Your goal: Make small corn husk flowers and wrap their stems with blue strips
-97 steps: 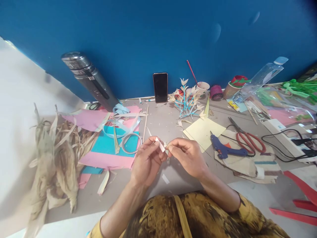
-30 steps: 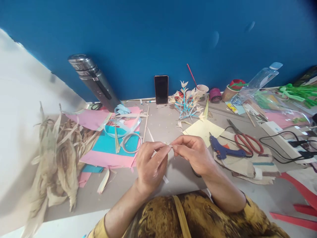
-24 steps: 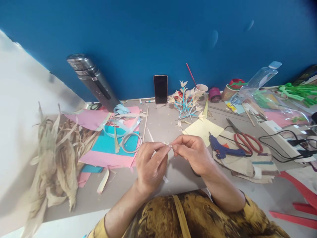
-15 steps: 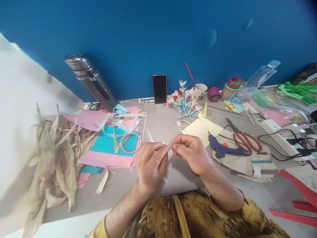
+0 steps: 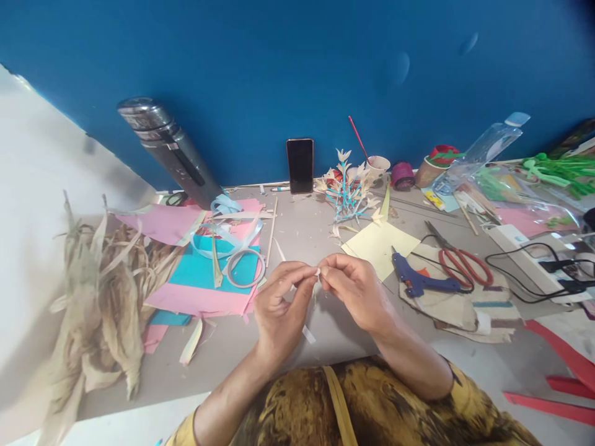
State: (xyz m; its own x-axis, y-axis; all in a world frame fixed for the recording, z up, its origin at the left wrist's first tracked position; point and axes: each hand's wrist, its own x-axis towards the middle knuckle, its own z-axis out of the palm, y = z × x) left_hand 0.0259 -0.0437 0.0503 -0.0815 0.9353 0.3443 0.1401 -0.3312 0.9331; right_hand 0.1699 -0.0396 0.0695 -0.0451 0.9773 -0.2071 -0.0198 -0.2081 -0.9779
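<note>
At the middle of the table my left hand (image 5: pixel 284 305) pinches a small whitish piece (image 5: pixel 318 272) between thumb and forefinger. My right hand (image 5: pixel 356 288) has its fingers pressed together on the same piece, the fingertips of both hands nearly touching. The piece is tiny and mostly covered, so its shape is unclear. Beyond the hands stands a bunch of pale husk flowers (image 5: pixel 346 192) on blue stems. Yellow paper (image 5: pixel 381 244) lies just past my right hand, and a blue glue gun (image 5: pixel 421 279) rests to its right.
Dry husks (image 5: pixel 116 310), pink and blue sheets (image 5: pixel 199 297) and a tape roll (image 5: pixel 245 268) lie left. A thermos (image 5: pixel 171 152) and phone (image 5: pixel 300 166) stand at the back. Red-handled scissors (image 5: pixel 465 263), a cloth (image 5: pixel 493 313), a power strip (image 5: pixel 525 263) and a bottle (image 5: pixel 493 145) are right.
The fingers of my left hand have shifted and its thumb has dropped lower, so the whitish piece between the fingertips shows more. My right hand has barely moved.
</note>
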